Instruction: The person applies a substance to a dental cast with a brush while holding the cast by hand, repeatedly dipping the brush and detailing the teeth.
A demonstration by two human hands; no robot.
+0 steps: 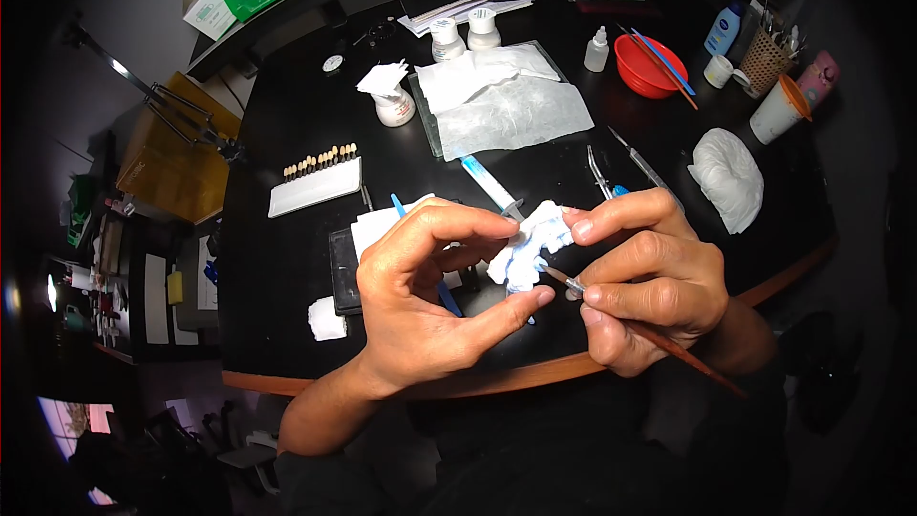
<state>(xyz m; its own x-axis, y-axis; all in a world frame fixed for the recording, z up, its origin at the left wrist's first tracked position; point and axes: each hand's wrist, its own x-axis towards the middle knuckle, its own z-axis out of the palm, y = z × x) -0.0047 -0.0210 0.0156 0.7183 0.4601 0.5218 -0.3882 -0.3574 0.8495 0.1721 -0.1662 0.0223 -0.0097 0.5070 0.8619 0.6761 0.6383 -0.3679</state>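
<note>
A white dental cast (531, 247) with bluish patches is held up over the near part of the table. My left hand (411, 291) grips it from the left, forefinger on its upper edge and thumb below. In my right hand (659, 272) is a thin paintbrush (683, 355) with a reddish-brown handle, pinched near its metal collar. Its tip meets the cast's inner side, where the colour is blue. The right forefinger also touches the cast's upper right end. Just behind the cast lies a syringe (491, 185) with blue contents.
Behind stand white bottles (446, 39), papers on a glass slab (506, 110) and a red bowl (642, 72) with brushes across it. A tooth shade guide (315, 186) lies left, a crumpled tissue (728, 177) right. Tweezers (598, 172) and a metal tool (638, 158) rest behind my right hand.
</note>
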